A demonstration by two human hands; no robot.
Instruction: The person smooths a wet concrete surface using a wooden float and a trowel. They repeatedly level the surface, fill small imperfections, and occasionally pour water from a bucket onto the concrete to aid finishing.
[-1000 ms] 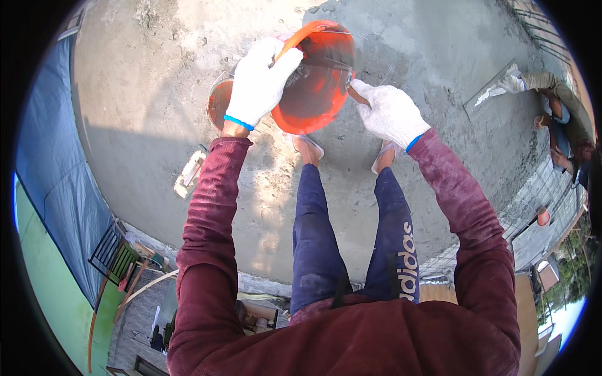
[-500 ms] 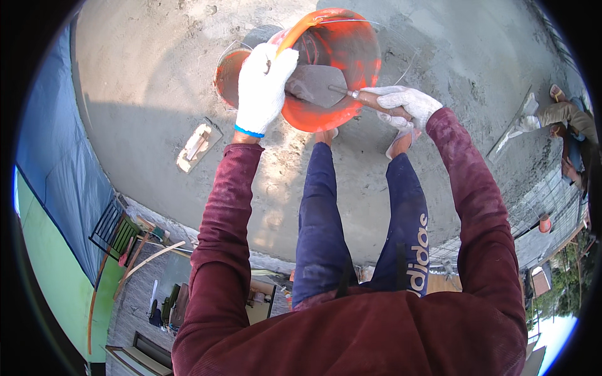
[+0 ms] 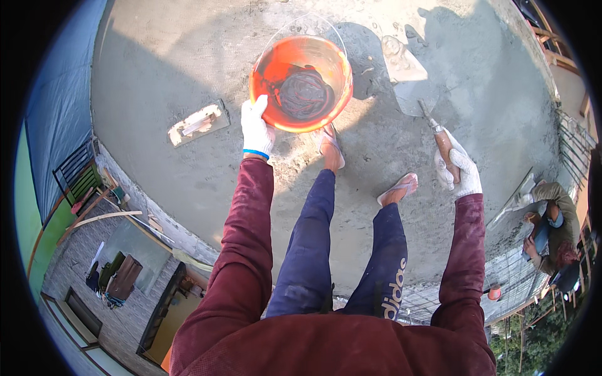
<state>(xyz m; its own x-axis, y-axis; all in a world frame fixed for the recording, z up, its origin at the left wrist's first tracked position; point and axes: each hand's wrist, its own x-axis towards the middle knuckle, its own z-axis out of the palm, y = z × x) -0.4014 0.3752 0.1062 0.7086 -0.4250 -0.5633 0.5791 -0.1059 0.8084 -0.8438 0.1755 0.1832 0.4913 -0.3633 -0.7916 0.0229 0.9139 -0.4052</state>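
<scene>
One gloved left hand [image 3: 257, 130] gripping orange bucket [image 3: 337, 74], thumb over rim, other fingers hidden, bucket above grey floor [image 3: 207, 172], right hand [image 3: 463, 166] curled firmly round trowel [image 3: 443, 143] handle, blade right of bucket

Bucket [image 3: 269, 72]: orange, grey-smeared inside, mouth facing up, rim gripped by the left hand [image 3: 257, 128], body beyond and right of it.
Trowel [image 3: 409, 94]: brown handle within the right hand [image 3: 461, 169], blade pointing ahead and leftward of it, pale grey.
</scene>
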